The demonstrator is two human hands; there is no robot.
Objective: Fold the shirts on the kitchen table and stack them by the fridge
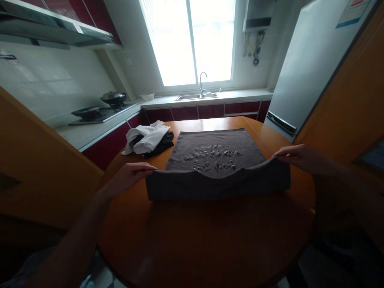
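start with the round wooden table (pixel 207 240), filling most of the lower view with a glossy orange-brown top. next, find the dark grey cloth (pixel 218 164) on the table, lying flat on its far part, with the near edge raised between both hands and hanging in a darker band at the front. cannot tell the band's bottom as touching or clear of the wood. across the flat part, note the raised lettering (pixel 213 155), too blurred to read. beyond the left hand, see the crumpled white cloth (pixel 150 138) partly over a black cloth (pixel 163 144), just beside the grey one. come then to the right hand (pixel 295 156), pinching the right end of the raised edge between thumb and fingers, and to the left hand (pixel 133 174), pinching the left end likewise, with fingers close together.

to handle this hold well, ease both hands slightly apart to take out the sag mid-edge. level the two ends, lower at the left in this view. pull evenly, without dragging the flat part askew. keep the pinch right at the edge, clear of the lettering.
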